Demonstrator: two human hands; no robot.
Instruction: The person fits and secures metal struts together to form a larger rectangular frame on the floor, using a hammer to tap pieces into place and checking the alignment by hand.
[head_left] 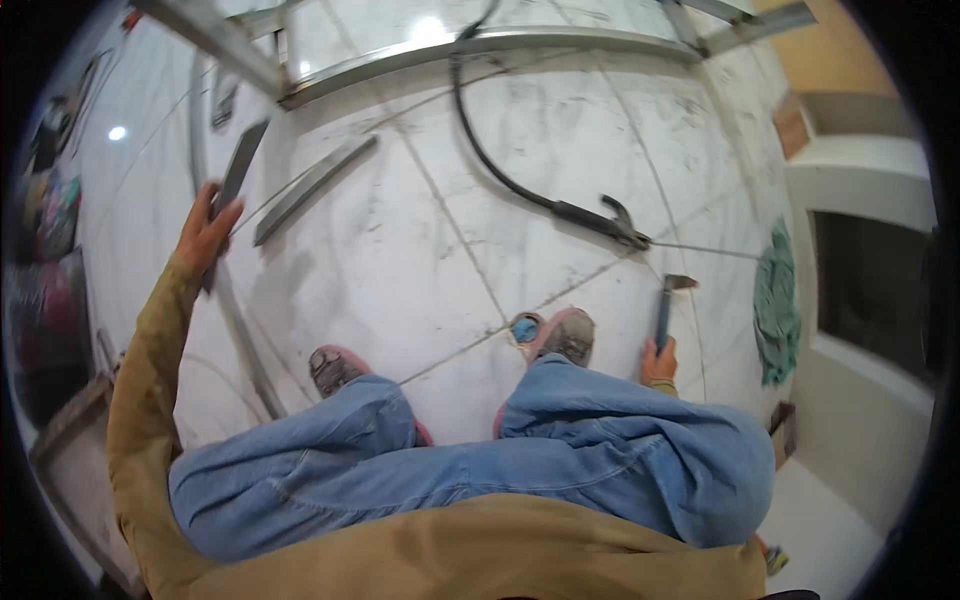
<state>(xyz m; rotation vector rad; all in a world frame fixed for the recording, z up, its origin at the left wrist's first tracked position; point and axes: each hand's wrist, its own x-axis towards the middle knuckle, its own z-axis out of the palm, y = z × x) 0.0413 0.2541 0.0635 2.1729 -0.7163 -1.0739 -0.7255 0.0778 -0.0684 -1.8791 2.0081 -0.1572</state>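
Tan shirt (440, 550) and blue jeans (330, 480) fill the foreground over a white tiled floor (430, 270), where the left hand (207, 232) grasps a metal bar (241, 160) angled forward and slightly right, and the right hand (657, 362) clasps a hammer (664, 315) near the right shoe (568, 338), head forward

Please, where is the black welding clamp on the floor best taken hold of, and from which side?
Probably by its thick handle, from above: it lies exposed between the cable and the jaws, and the thin rod points away to the right. The right hand is nearer, but holds a hammer.
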